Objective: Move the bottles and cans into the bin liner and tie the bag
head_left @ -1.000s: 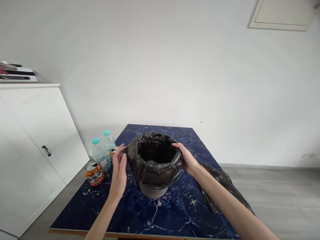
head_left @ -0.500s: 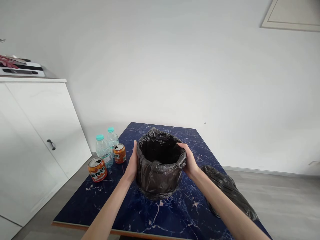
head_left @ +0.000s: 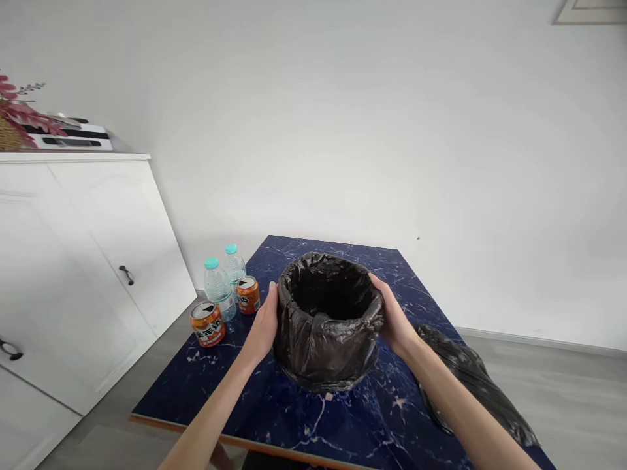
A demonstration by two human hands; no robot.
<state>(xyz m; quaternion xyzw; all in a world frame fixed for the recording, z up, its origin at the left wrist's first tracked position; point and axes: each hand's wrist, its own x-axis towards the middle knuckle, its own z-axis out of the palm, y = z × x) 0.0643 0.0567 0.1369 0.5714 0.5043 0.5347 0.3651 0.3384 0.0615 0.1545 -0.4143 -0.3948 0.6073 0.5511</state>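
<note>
A round trash can [head_left: 326, 352] lined with a black plastic bag sits in front of me on the blue marbled table [head_left: 313, 427]. The bag is folded over its rim, and the inside is dark. My left hand [head_left: 264, 320] presses against its left side, thumb up near the rim. On the opposite side my right hand [head_left: 393, 316] grips the can below the rim, its fingers partly hidden behind it. Beside my right forearm lies a bundle of black plastic bags [head_left: 475, 378].
Left of the can stand two orange drink cans [head_left: 208, 324] and two clear bottles [head_left: 219, 287] with turquoise caps. A white cabinet [head_left: 93, 248] is at the left, with pink flowers [head_left: 29, 117] on top. A plain wall [head_left: 318, 130] rises behind the table.
My right thumb has moved off the rim to the outside of the can. The bag's raised peak at the back now lies folded down. My view has turned slightly left.
</note>
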